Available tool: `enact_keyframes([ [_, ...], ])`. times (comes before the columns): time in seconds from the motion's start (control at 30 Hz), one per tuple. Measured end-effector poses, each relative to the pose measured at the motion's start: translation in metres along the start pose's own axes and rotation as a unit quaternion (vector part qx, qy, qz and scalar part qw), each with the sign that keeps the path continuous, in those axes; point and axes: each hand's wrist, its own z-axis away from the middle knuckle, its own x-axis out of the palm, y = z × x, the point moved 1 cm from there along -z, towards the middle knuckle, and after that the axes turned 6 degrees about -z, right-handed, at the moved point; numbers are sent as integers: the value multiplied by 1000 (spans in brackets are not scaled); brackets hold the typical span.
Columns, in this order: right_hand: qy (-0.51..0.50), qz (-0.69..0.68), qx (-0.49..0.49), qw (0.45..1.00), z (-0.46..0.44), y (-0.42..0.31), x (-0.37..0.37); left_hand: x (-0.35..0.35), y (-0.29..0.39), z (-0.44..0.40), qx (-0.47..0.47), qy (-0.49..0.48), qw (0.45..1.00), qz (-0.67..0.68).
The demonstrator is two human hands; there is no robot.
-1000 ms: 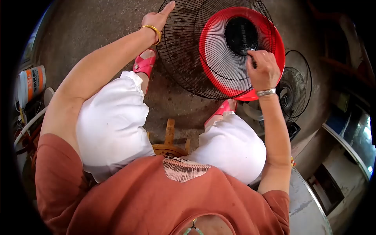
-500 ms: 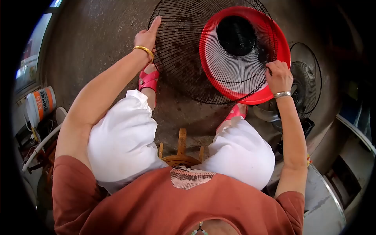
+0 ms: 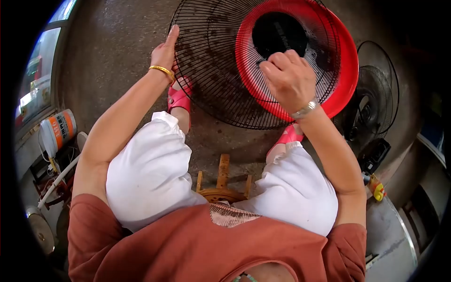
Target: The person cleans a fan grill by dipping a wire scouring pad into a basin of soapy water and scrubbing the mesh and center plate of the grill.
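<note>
A round black wire fan grille (image 3: 206, 70) with a dark centre disc is held tilted above a red basin (image 3: 347, 80) with a pale inside. My left hand (image 3: 164, 52) grips the grille's left rim, thumb pointing up along the edge. Over the grille, just below the centre disc, is my right hand (image 3: 291, 81), its fingers curled closed. A small dark bit shows by its fingertips, but I cannot make out what it is. Dark spots dot the grille or the floor seen through its left part.
Beyond the basin on the right, a fan (image 3: 371, 101) with a black wire guard lies on the floor. A white and orange bucket (image 3: 58, 131) is at the left. A wooden stool (image 3: 223, 174) shows between my knees, and a grey tabletop (image 3: 387, 237) at lower right.
My right hand has left the grille's right rim and moved left and up over the wires near the centre disc. My left hand keeps its hold on the left rim.
</note>
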Motion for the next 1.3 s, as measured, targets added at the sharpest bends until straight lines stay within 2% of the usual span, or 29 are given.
enact_keyframes([
  [0.17,34,21,29,999,19,17,-3,5,1,21,-7,-32,998,44],
  [0.27,14,74,96,993,42,47,-20,5,-5,16,5,-30,999,38],
  [0.4,17,20,161,987,42,49,-26,7,-3,26,-12,-7,999,36],
  [0.5,15,-55,190,980,21,19,-25,4,-15,9,-14,-52,997,63],
  [0.6,6,-59,144,988,1,-2,-7,8,-12,20,-9,-30,998,62],
  [0.7,8,14,99,995,-30,-3,5,8,-5,29,-23,-23,998,56],
  [0.77,27,44,72,996,-54,9,13,7,-7,29,0,-54,997,60],
  [0.93,71,33,165,983,-92,73,24,4,-14,25,2,-86,994,60],
  [1.0,-28,-66,264,962,-90,84,11,1,-13,24,4,-80,995,65],
  [1.07,-77,-156,276,945,-82,81,-1,2,-18,15,5,-70,995,73],
  [1.17,-75,-155,233,957,-57,58,-12,0,-17,15,-2,-71,995,67],
  [1.2,-83,-117,183,973,-51,51,-17,-1,-15,17,-4,-75,995,62],
  [1.27,-56,-127,113,984,-42,41,-20,1,-20,11,-1,-72,995,73],
  [1.3,-56,-165,111,978,-37,39,-19,2,-21,10,0,-69,994,79],
])
